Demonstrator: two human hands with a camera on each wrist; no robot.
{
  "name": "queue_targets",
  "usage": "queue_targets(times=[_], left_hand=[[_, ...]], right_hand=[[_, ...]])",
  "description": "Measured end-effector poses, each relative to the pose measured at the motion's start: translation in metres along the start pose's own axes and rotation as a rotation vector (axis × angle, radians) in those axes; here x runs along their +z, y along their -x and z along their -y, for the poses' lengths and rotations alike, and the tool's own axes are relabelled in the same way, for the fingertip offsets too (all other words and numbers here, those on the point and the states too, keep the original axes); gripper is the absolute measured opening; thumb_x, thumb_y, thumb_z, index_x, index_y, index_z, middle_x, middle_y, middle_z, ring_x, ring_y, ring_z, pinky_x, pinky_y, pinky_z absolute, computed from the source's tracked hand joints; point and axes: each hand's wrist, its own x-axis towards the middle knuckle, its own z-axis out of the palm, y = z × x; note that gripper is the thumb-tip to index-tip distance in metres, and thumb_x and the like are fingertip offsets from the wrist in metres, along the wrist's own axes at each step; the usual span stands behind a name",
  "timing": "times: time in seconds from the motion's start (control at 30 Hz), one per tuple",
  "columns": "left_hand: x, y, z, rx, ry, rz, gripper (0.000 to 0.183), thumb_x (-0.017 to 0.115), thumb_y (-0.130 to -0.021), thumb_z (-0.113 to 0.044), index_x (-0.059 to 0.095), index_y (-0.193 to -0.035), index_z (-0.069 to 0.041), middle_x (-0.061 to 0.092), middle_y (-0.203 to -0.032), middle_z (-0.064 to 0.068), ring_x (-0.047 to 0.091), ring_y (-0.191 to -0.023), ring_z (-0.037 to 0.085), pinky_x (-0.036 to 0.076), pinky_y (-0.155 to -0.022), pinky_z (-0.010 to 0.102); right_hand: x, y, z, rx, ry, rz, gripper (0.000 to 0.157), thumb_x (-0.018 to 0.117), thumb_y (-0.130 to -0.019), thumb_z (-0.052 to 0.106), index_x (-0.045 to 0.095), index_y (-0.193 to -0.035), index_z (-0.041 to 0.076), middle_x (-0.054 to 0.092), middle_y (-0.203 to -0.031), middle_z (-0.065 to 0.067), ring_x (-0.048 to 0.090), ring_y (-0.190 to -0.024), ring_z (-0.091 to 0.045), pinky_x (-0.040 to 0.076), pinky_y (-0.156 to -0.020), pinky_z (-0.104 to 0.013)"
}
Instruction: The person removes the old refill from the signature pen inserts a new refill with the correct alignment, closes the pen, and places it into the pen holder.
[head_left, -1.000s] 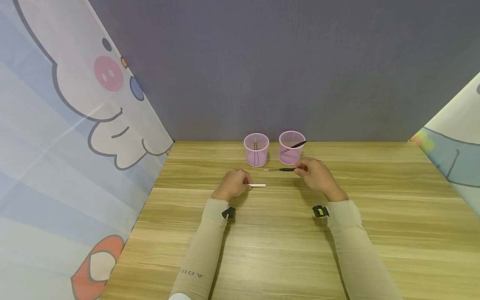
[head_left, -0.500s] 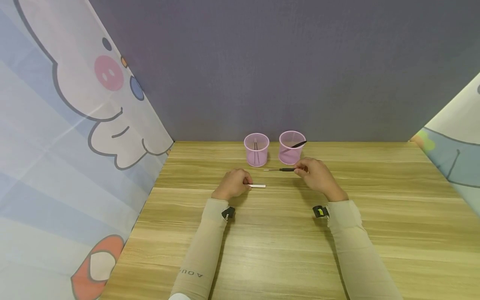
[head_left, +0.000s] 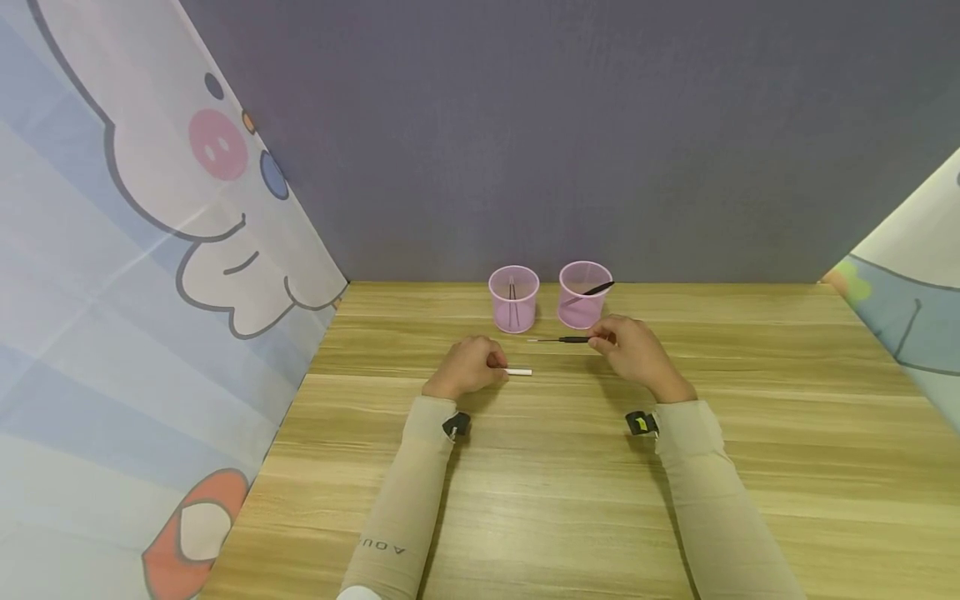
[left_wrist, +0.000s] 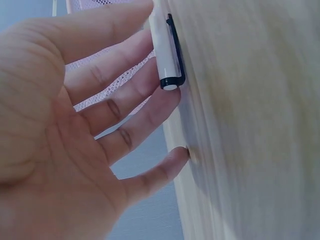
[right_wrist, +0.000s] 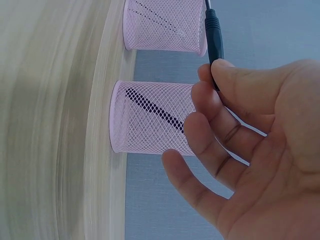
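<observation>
My left hand [head_left: 468, 367] pinches a white pen [left_wrist: 167, 55] between thumb and fingertips, just above the wooden table [head_left: 525, 483]. In the left wrist view the pen's black clip and dark end ring face the camera; my little finger reaches down to the tabletop. In my right hand [head_left: 633, 350], a small screwdriver [right_wrist: 214, 40] with a dark handle and thin metal shaft is held between thumb and index finger. Its shaft points left in the head view, in front of the two baskets. The other right fingers are loosely bent.
Two pink mesh baskets stand side by side at the table's back edge. The left basket [head_left: 513, 312] holds thin dark prongs like tweezers [head_left: 512, 292]. A black-handled tool [head_left: 598, 288] leans in the right basket [head_left: 573, 317]. A grey wall panel [head_left: 525, 142] rises behind them.
My left fingertips have shifted slightly right along the white pen, and it has turned a little in them. My right hand and the screwdriver have stayed in place.
</observation>
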Motion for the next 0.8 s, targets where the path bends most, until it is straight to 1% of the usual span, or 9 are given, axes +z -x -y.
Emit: queue_targets(times=[0.13, 0.3, 0.4, 0.6, 0.8], left_hand=[[-0.002, 0.0, 0.0, 0.013, 0.039, -0.029, 0.009, 0.081, -0.087, -0.022, 0.076, -0.092, -0.016, 0.07, -0.09, -0.001, 0.063, -0.085, 0.014, 0.052, -0.082, 0.034], [-0.003, -0.001, -0.001, 0.057, 0.057, -0.108, 0.01, 0.077, -0.09, -0.016, 0.077, -0.098, -0.012, 0.07, -0.092, 0.003, 0.064, -0.086, 0.018, 0.053, -0.081, 0.034], [-0.004, -0.002, -0.003, 0.078, 0.076, -0.148, 0.012, 0.075, -0.092, -0.016, 0.076, -0.101, -0.01, 0.071, -0.092, 0.004, 0.065, -0.086, 0.018, 0.054, -0.08, 0.035], [-0.006, -0.004, -0.007, 0.106, 0.133, -0.209, 0.013, 0.075, -0.094, -0.019, 0.075, -0.104, -0.011, 0.07, -0.092, 0.002, 0.063, -0.084, 0.016, 0.053, -0.077, 0.033], [-0.008, -0.005, -0.012, 0.127, 0.15, -0.258, 0.017, 0.077, -0.092, -0.02, 0.075, -0.107, -0.012, 0.071, -0.096, 0.001, 0.064, -0.087, 0.015, 0.054, -0.079, 0.033]], right_hand=[[0.0, 0.0, 0.0, -0.007, 0.003, -0.004, 0.009, 0.068, -0.097, 0.008, 0.073, -0.101, 0.003, 0.068, -0.09, -0.01, 0.056, -0.082, -0.022, 0.043, -0.074, -0.035], [0.001, -0.001, 0.0, -0.006, 0.002, -0.003, 0.009, 0.067, -0.097, 0.008, 0.073, -0.101, 0.003, 0.068, -0.091, -0.01, 0.056, -0.082, -0.023, 0.044, -0.074, -0.035], [0.002, -0.001, 0.0, -0.001, 0.001, -0.001, 0.01, 0.067, -0.097, 0.009, 0.073, -0.101, 0.003, 0.067, -0.09, -0.01, 0.056, -0.081, -0.023, 0.044, -0.074, -0.035], [0.003, -0.002, -0.001, -0.013, 0.003, -0.002, 0.011, 0.067, -0.097, 0.009, 0.073, -0.102, 0.002, 0.068, -0.09, -0.01, 0.057, -0.081, -0.023, 0.044, -0.074, -0.035], [0.004, -0.002, 0.0, -0.034, 0.008, -0.007, 0.009, 0.067, -0.097, 0.007, 0.073, -0.1, 0.002, 0.068, -0.089, -0.01, 0.058, -0.081, -0.023, 0.045, -0.074, -0.036]])
